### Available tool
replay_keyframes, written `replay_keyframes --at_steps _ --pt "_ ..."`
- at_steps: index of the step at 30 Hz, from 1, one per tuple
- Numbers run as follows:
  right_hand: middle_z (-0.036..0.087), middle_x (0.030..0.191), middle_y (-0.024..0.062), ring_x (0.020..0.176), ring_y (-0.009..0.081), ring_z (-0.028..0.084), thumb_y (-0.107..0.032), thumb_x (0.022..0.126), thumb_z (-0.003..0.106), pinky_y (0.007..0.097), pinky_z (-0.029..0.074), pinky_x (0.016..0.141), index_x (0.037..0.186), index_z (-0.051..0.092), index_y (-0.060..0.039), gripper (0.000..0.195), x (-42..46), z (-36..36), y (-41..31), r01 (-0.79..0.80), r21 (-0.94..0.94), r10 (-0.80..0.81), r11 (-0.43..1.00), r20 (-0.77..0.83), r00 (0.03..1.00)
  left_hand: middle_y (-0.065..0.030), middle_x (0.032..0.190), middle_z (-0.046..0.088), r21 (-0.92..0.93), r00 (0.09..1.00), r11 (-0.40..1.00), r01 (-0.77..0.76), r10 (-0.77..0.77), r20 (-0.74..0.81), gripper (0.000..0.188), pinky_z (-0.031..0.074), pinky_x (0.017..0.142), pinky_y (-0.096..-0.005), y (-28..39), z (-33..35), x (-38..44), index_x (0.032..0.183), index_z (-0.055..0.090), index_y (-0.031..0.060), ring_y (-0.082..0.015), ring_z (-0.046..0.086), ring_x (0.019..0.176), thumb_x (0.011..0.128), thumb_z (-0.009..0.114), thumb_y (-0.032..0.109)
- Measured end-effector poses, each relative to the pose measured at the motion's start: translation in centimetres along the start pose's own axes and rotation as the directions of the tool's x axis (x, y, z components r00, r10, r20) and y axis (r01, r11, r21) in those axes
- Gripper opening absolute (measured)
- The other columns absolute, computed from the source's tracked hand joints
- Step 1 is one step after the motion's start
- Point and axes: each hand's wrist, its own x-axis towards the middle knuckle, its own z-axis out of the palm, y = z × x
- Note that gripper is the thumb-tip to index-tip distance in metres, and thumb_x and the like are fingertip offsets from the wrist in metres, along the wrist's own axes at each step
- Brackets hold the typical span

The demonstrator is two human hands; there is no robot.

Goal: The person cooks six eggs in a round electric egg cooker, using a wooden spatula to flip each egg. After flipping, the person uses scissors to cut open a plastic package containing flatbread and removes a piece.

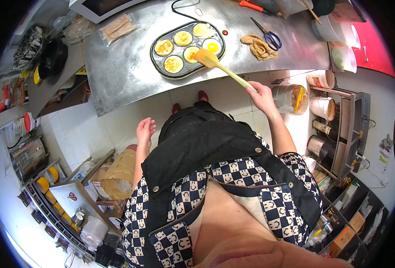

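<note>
My right hand point(263, 97) holds the pale green handle of a spatula point(207, 58). Its yellowish blade lies over the edge of one browned round point(189, 54) in an oval electric pan point(188, 74) with round wells. Several other wells hold browned rounds, such as the one at front left point(173, 64). The well at the right holds an egg point(212, 46) with a yellow yolk showing; behind it sits a paler, uneven round point(203, 30). My left hand point(146, 129) hangs in front of the steel counter beside my black apron, fingers slightly curled, holding nothing.
On the steel counter point(113, 90) lie a packaged food item point(118, 28) at the left, and a tan cloth point(258, 47) and blue-handled scissors point(272, 40) at the right. A black cord runs behind the pan. Tubs point(344, 58) stand at the right end; a large clear container point(289, 97) is below.
</note>
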Motion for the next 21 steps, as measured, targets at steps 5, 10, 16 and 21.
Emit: replay_keyframes --at_steps 5,10,16,21 --pt "0.059 0.07 0.0029 0.063 0.0104 0.053 -0.024 0.083 0.058 0.0262 0.043 0.059 0.102 0.062 -0.0014 0.03 0.4 0.8 1.6 -0.092 0.185 0.082 0.978 0.06 0.995 -0.0023 0.091 0.062 0.021 1.0 1.0 -0.001 0.001 -0.003 0.019 0.047 0.059 -0.0206 0.1 0.1 0.4 0.104 0.055 0.0086 -0.0083 0.057 0.071 0.09 0.051 0.021" --pt "0.055 0.066 0.0008 0.058 0.008 0.049 -0.023 0.083 0.057 0.0247 0.041 0.053 0.102 0.061 -0.001 0.029 1.1 2.7 2.4 -0.132 0.317 0.096 0.939 0.126 0.987 -0.0024 0.091 0.062 0.016 1.0 1.0 -0.006 0.006 0.02 0.019 0.047 0.058 -0.0203 0.5 0.4 0.6 0.105 0.054 0.0084 -0.008 0.057 0.069 0.09 0.051 0.021" --pt "0.057 0.069 0.0031 0.057 0.0095 0.052 -0.019 0.084 0.056 0.0255 0.043 0.053 0.109 0.058 -0.0061 0.029 0.9 3.0 0.5 -0.064 0.183 0.019 0.981 0.234 0.972 -0.0024 0.09 0.062 0.037 1.0 0.999 0.002 -0.002 0.004 0.019 0.047 0.056 -0.0202 0.4 0.3 1.0 0.105 0.055 0.0084 -0.008 0.057 0.068 0.09 0.051 0.02" --pt "0.056 0.067 0.0044 0.052 0.0098 0.052 -0.011 0.077 0.053 0.0254 0.042 0.044 0.095 0.056 -0.0018 0.02 1.6 2.0 -0.3 -0.249 0.173 0.137 0.953 0.487 0.863 -0.0025 0.089 0.063 0.028 1.0 1.0 -0.001 0.001 0.015 0.018 0.047 0.056 -0.0199 0.5 0.6 1.3 0.104 0.056 0.0084 -0.0081 0.057 0.067 0.09 0.051 0.019"
